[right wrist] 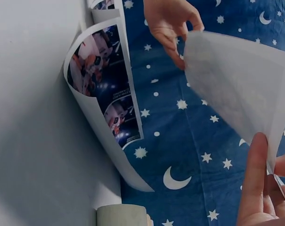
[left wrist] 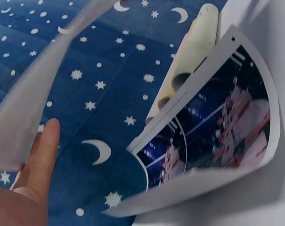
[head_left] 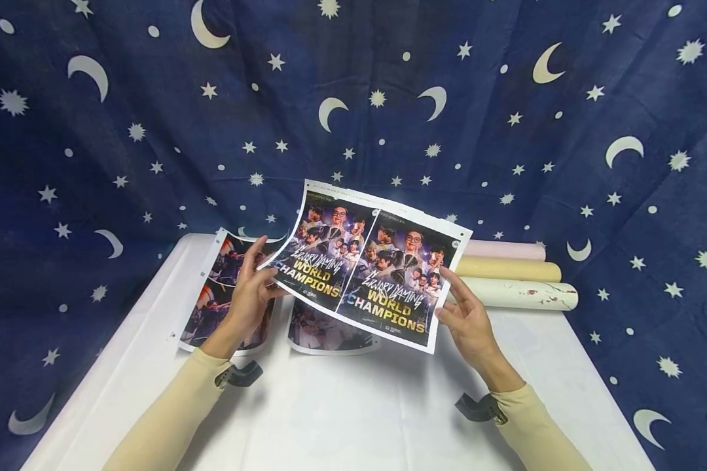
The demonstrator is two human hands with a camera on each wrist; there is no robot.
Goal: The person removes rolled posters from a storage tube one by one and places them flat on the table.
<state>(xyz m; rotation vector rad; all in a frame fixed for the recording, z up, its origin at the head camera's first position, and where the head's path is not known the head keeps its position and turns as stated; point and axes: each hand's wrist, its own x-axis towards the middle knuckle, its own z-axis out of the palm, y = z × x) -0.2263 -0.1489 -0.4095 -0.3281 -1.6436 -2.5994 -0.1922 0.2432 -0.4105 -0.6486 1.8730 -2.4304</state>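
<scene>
A printed poster sheet (head_left: 391,261), with two identical panels reading "World Champions", is held up tilted above the table. My left hand (head_left: 246,297) pinches its left edge, and my right hand (head_left: 470,326) grips the lower right edge between thumb and fingers. From the right wrist view, the plain white back of the sheet (right wrist: 236,80) faces the camera, with the left hand (right wrist: 173,23) at its far corner. Below lie two more printed sheets: one at the left (head_left: 203,314), partly behind my left forearm, and a curling one (head_left: 330,330) partly covered by the held sheet.
Several rolls of paper lie at the table's back right: a pink roll (head_left: 507,250), a yellow roll (head_left: 512,269) and a white patterned roll (head_left: 524,294). A white cloth covers the table (head_left: 330,418). Behind it hangs a dark blue curtain (head_left: 477,150) with moons and stars.
</scene>
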